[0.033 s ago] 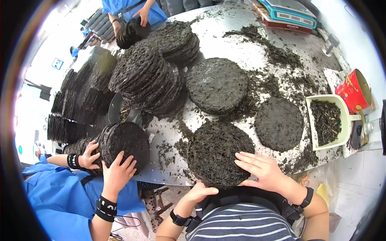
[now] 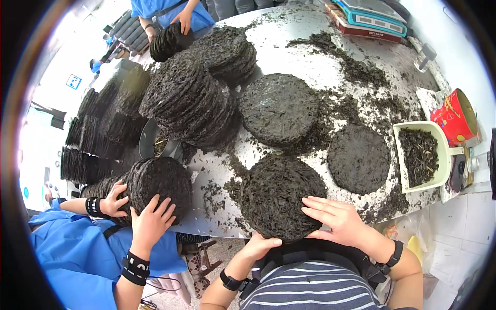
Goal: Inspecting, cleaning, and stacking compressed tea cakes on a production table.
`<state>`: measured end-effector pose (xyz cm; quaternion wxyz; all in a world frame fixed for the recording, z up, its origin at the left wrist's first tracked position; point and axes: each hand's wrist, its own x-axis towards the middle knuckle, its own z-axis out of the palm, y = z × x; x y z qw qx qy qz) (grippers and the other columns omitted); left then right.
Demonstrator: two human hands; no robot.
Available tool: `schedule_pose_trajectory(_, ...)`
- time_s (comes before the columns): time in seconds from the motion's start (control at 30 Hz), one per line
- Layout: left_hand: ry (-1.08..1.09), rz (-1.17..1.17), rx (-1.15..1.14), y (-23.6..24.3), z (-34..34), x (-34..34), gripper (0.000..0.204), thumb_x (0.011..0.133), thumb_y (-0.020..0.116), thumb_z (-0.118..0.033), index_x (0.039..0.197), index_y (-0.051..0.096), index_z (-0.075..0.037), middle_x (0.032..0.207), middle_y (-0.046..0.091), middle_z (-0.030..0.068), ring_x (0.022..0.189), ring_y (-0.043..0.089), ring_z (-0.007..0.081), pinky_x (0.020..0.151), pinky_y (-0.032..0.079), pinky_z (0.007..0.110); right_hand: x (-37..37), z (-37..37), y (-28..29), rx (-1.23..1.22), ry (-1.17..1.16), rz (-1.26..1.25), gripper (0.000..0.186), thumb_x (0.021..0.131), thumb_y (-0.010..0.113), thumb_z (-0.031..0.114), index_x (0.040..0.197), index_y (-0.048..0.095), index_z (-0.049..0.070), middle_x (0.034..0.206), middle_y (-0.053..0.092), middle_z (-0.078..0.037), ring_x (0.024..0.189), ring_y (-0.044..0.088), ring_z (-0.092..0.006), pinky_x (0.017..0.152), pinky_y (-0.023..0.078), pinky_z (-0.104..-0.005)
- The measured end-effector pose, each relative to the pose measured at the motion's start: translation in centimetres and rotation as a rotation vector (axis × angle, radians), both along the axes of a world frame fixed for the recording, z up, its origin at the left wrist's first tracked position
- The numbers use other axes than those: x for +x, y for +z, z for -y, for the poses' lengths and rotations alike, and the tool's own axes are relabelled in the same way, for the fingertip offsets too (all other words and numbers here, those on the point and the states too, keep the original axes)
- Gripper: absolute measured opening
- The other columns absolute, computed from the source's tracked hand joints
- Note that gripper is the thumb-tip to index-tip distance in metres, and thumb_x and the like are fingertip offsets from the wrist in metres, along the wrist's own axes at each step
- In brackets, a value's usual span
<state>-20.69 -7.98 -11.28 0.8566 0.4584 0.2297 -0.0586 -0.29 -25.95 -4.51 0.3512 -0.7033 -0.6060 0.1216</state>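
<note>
A thick stack of round, dark dried seaweed sheets (image 2: 279, 191) stands at the table's near edge, right before me. My left hand (image 2: 262, 245) grips its near side, thumb against the edge and the other fingers hidden underneath. Across the upper right of the stack lie the fingers of my right hand (image 2: 335, 219), with its thumb at the near rim. Just right of it a flat seaweed disc (image 2: 359, 159) rests on the table. Another round seaweed stack (image 2: 279, 109) sits beyond.
Taller seaweed stacks (image 2: 188, 101) lean at the left. A co-worker's hands (image 2: 152, 219) hold a seaweed roll beside me; another person (image 2: 173, 18) handles some at the back. Rightward are a dustpan (image 2: 442, 155) of scraps, a red can (image 2: 454, 118) and a scale (image 2: 369, 20). Crumbs litter the table.
</note>
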Motion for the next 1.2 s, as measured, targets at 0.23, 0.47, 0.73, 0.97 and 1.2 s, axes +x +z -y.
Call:
schedule_pose_trajectory(0.23,0.145,-0.092,-0.161,1.3,-0.1,0.6,0.071,0.069,0.077,-0.009,0.129,0.041,0.003,0.126,0.051,0.0118,0.117,0.048,0.0235,0.102,0.037,0.037,0.1,1.7,1.1,0.04,-0.302,-0.192,0.054,0.078,0.055,0.004,0.131,0.043,0.001,0.127,0.053,-0.016,0.115,0.054,-0.0309,0.094,0.045,-0.0365)
schedule_pose_trajectory(0.47,0.08,-0.125,-0.156,0.6,-0.9,-0.3,0.066,0.07,0.074,-0.007,0.127,0.044,0.003,0.123,0.053,0.0121,0.114,0.05,0.0241,0.1,0.038,0.038,4.8,8.0,-6.0,0.375,-1.151,-0.37,0.06,0.09,0.049,0.008,0.143,0.022,0.0,0.143,0.031,-0.015,0.13,0.034,-0.0232,0.107,0.025,-0.0372)
schedule_pose_trajectory(0.73,0.088,-0.086,-0.135,3.1,0.5,1.9,0.072,0.067,0.076,-0.009,0.129,0.041,0.002,0.125,0.051,0.0122,0.115,0.049,0.0245,0.1,0.038,0.038,-2.1,0.8,0.2,-0.009,-0.046,-0.078,0.073,0.076,0.07,0.036,0.132,0.04,-0.001,0.138,0.039,-0.019,0.128,0.038,-0.0326,0.106,0.031,-0.0431)
schedule_pose_trajectory(0.97,0.148,-0.095,-0.061,2.9,0.9,2.2,0.072,0.066,0.075,-0.006,0.128,0.04,0.004,0.125,0.05,0.0127,0.114,0.05,0.0257,0.099,0.04,0.039,-0.4,1.6,-1.0,-0.002,-0.013,-0.156,0.066,0.081,0.064,0.039,0.134,0.04,0.009,0.144,0.033,-0.012,0.125,0.041,-0.0335,0.105,0.034,-0.0415)
schedule_pose_trajectory(1.2,0.168,0.012,-0.06,3.8,-0.5,1.0,0.088,0.053,0.07,-0.013,0.133,0.036,0.0,0.128,0.048,0.017,0.119,0.047,0.0367,0.1,0.038,0.05,7.3,9.8,-2.7,0.003,-0.948,-0.01,0.01,0.078,0.067,0.014,0.087,0.065,0.01,0.081,0.061,-0.005,0.065,0.061,-0.0211,0.058,0.049,-0.0289)
